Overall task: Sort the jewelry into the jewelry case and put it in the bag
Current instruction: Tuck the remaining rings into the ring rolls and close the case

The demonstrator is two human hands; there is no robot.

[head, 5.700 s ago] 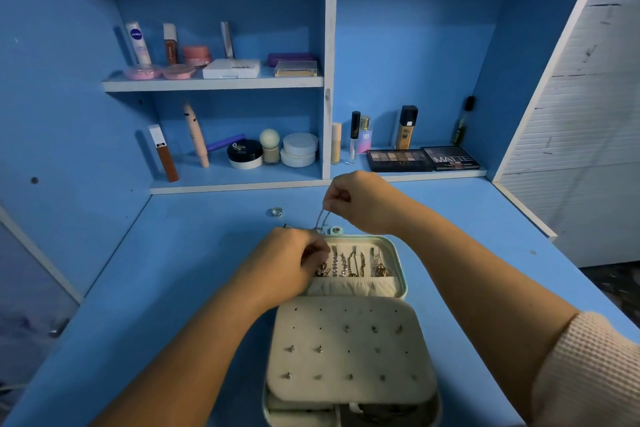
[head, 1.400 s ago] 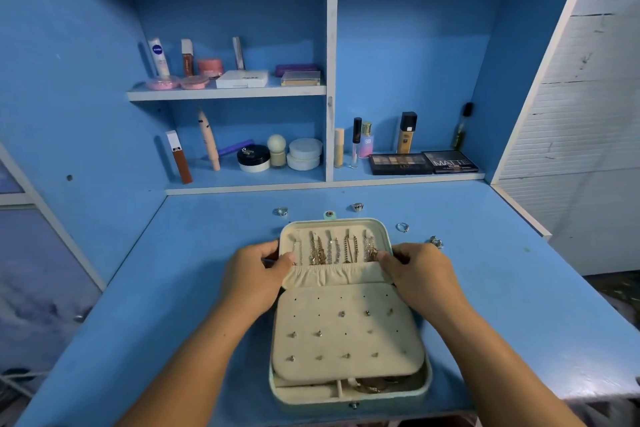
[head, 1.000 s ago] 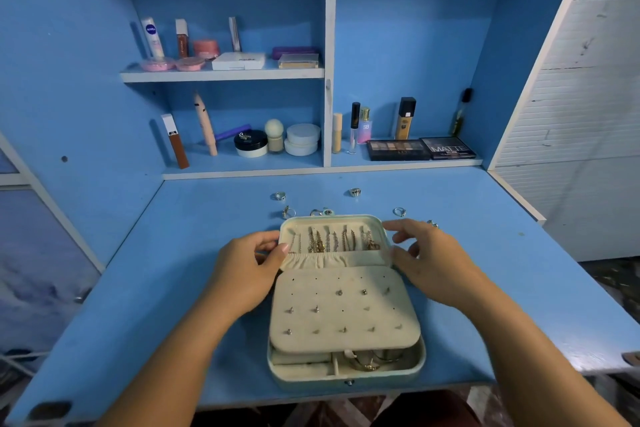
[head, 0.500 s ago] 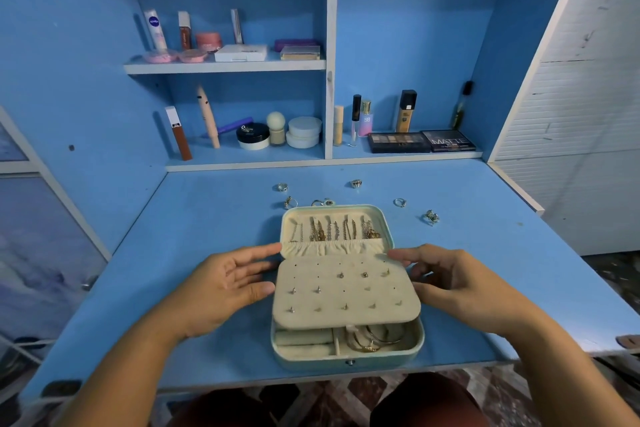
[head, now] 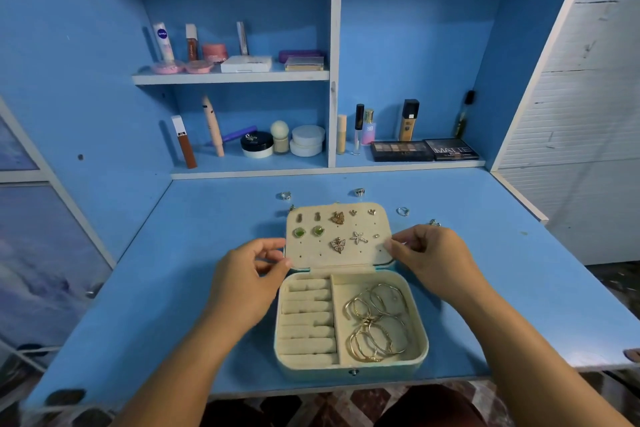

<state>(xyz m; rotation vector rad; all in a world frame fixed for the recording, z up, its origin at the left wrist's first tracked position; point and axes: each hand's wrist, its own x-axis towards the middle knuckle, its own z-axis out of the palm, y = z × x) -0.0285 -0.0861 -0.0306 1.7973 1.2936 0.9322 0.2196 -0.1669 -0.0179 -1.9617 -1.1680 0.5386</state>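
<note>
The pale green jewelry case (head: 421,355) lies open on the blue desk. Its cream earring panel (head: 346,257) is turned up over the lid, showing several earrings pinned on it. My left hand (head: 247,279) pinches the panel's left edge and my right hand (head: 434,260) pinches its right edge. Below, the base shows empty ring rolls (head: 308,317) on the left and gold bracelets (head: 377,321) in the right compartment. Loose rings lie on the desk behind the case: one ring (head: 285,196) at the left, a second ring (head: 359,191) in the middle, a third ring (head: 402,211) at the right.
Shelves behind the desk hold cosmetics: tubes, jars, a sponge and two eyeshadow palettes (head: 424,150). A white divider (head: 333,80) splits the shelves. The case sits close to the desk's front edge (head: 242,392). No bag is in view.
Both hands took the earring panel by its edges and flipped it up over the lid, hiding the necklaces and uncovering the ring rolls and bracelets in the base.
</note>
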